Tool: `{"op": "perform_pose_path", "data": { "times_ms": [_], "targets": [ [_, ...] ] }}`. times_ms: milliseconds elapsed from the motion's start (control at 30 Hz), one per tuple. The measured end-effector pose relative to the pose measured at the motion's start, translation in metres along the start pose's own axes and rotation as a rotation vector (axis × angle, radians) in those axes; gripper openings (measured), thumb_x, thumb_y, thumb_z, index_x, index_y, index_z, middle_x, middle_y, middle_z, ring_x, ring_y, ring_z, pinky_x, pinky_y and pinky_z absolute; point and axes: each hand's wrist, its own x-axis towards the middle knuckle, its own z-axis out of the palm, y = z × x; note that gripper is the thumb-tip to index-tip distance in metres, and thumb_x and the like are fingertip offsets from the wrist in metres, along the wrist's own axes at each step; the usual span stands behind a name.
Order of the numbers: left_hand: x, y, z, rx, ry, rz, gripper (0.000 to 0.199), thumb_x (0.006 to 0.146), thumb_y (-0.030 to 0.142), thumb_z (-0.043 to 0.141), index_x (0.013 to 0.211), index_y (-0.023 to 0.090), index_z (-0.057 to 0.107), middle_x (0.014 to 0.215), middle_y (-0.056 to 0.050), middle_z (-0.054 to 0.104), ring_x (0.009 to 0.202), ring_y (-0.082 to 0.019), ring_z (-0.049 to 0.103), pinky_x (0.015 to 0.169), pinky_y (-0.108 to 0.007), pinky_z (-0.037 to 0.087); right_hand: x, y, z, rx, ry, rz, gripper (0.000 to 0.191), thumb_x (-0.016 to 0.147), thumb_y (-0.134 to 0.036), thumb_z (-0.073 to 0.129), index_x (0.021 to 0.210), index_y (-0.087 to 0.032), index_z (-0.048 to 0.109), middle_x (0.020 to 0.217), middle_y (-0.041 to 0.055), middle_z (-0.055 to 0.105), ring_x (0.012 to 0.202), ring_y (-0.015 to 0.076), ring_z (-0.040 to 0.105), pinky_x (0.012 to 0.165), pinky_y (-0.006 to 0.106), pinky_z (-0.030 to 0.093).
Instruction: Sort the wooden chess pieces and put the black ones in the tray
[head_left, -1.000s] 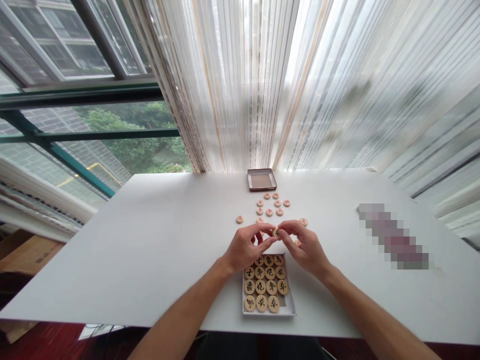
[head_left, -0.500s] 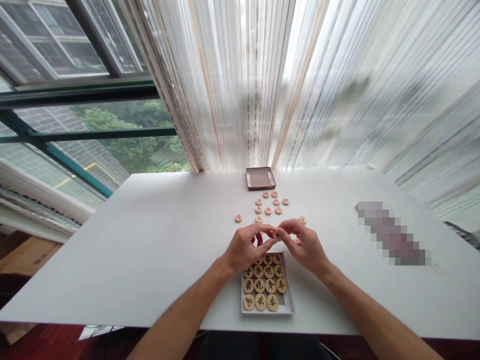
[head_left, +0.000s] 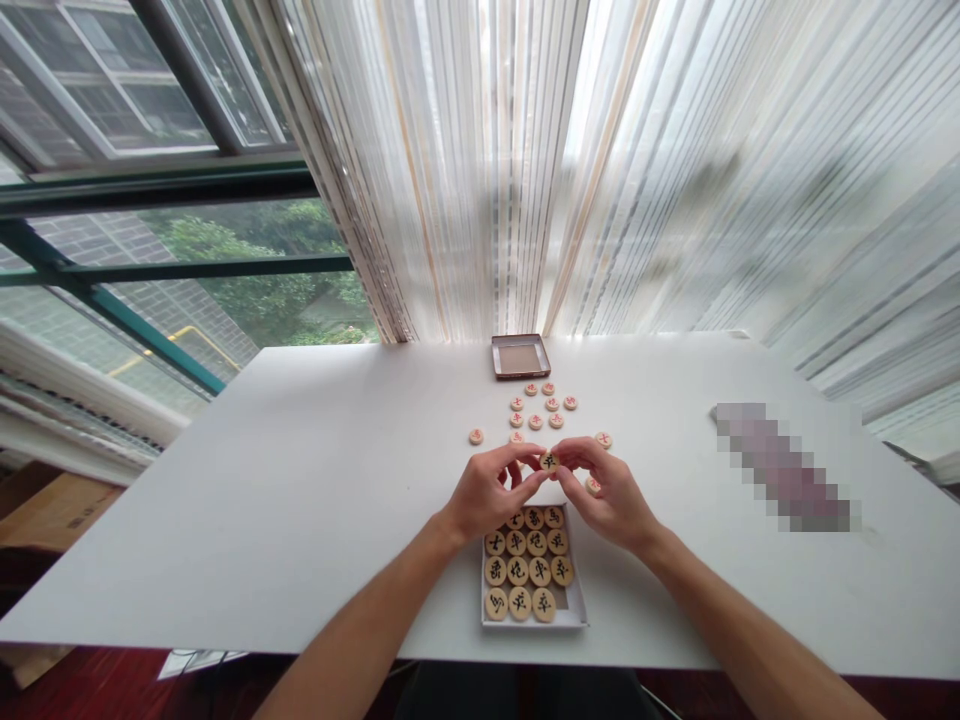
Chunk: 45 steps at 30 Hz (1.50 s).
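Between my fingertips, just above the far edge of the white box (head_left: 581,612), is a round wooden piece with a black character (head_left: 549,461). My left hand (head_left: 491,490) pinches it from the left, and my right hand (head_left: 606,492) grips it from the right. Inside the box lie rows of black-character pieces (head_left: 517,571), with a gap at the near right corner. Several red-character pieces (head_left: 535,422) are scattered on the table beyond my hands. One red piece (head_left: 593,484) lies partly hidden by my right hand.
An open box lid (head_left: 520,357) lies at the table's far edge, before the curtain (head_left: 480,180). A blurred, pixelated object (head_left: 784,468) rests on the right of the white table (head_left: 262,500). A window is at the left.
The held piece has turned so its black character faces me more fully. The fingers of my right hand have shifted slightly around it.
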Motion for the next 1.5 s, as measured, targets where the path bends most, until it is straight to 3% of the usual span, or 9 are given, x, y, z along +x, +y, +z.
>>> {"op": "perform_pose_path", "data": {
  "times_ms": [767,1067,1500],
  "targets": [
    [0.0022,0.0029,-0.0026,-0.133,-0.066,-0.095,0.024,0.091,0.031,0.064,0.112,0.019,0.064,0.097,-0.006,0.073,0.084,-0.016,0.071,0.059,-0.021,0.050,0.0001,-0.0043,0.0009,-0.014,-0.003,-0.014,0.016,0.091,-0.023,0.063,0.107,-0.023,0.059,0.096,0.0046,0.066,0.080,0.0179,0.066,0.073,0.033,0.058],
    [0.0023,0.0011,-0.0039,-0.175,-0.071,-0.185,0.027,0.089,0.038,0.066,0.105,0.016,0.062,0.088,-0.006,0.073,0.076,-0.015,0.069,0.059,-0.022,0.047,0.0020,-0.0068,0.0023,0.006,-0.046,-0.036,0.013,0.093,-0.023,0.062,0.106,-0.023,0.059,0.094,0.0049,0.065,0.078,0.0168,0.064,0.071,0.033,0.057],
    [0.0024,0.0021,-0.0025,-0.158,-0.055,-0.179,0.026,0.094,0.041,0.059,0.102,0.016,0.063,0.083,-0.004,0.072,0.063,-0.011,0.064,0.056,-0.022,0.049,0.0011,-0.0040,0.0052,-0.027,-0.060,-0.021,0.015,0.091,-0.026,0.064,0.106,-0.023,0.060,0.089,0.0037,0.064,0.075,0.0169,0.063,0.069,0.033,0.057]
  ]
}}
